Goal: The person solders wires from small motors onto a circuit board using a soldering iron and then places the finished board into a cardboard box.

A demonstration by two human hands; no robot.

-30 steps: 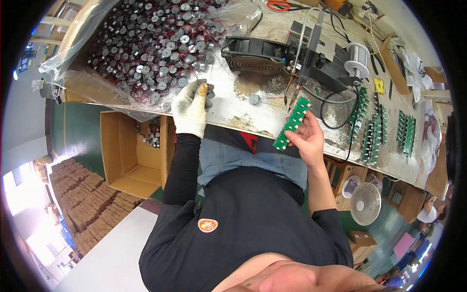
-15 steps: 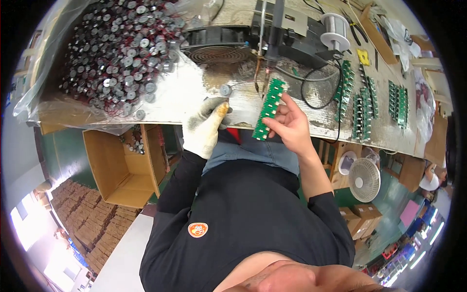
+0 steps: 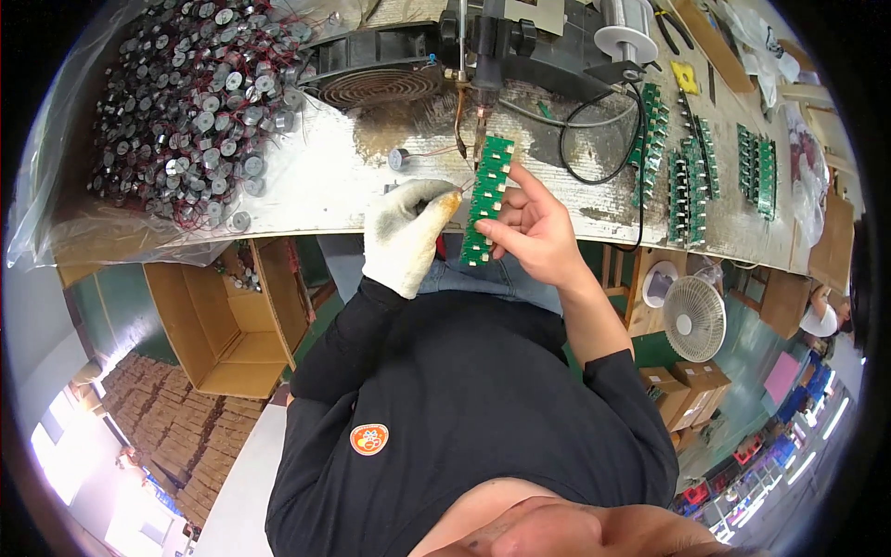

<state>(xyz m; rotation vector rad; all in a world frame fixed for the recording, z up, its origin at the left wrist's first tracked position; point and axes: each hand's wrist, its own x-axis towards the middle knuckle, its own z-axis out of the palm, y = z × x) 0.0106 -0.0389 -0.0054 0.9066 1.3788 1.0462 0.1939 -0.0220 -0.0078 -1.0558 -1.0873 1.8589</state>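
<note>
My right hand [image 3: 543,232] is bare and grips a long green circuit board [image 3: 489,200] between thumb and fingers, holding it slanted over the table's front edge. The board's far end is just below the tip of a soldering iron [image 3: 482,116]. My left hand [image 3: 408,232] wears a white glove with a stained thumb. Its thumb and finger are pinched together close to the board's left edge, on what looks like a thin wire [image 3: 466,186]. Beyond the glove lies a small round metal motor [image 3: 399,159] with a thin lead. Another metal piece is partly hidden behind the glove.
A large heap of small wired motors [image 3: 200,111] fills the plastic sheet at left. A black fan unit [image 3: 380,84] stands behind my hands, beside a solder spool [image 3: 626,42]. More green boards [image 3: 687,190] lie at right. An open cardboard box [image 3: 218,325] is below the table.
My left hand has come right, up against the circuit board. The board has turned more upright, and its far end now sits nearer the iron's tip. The whole view has shifted slightly.
</note>
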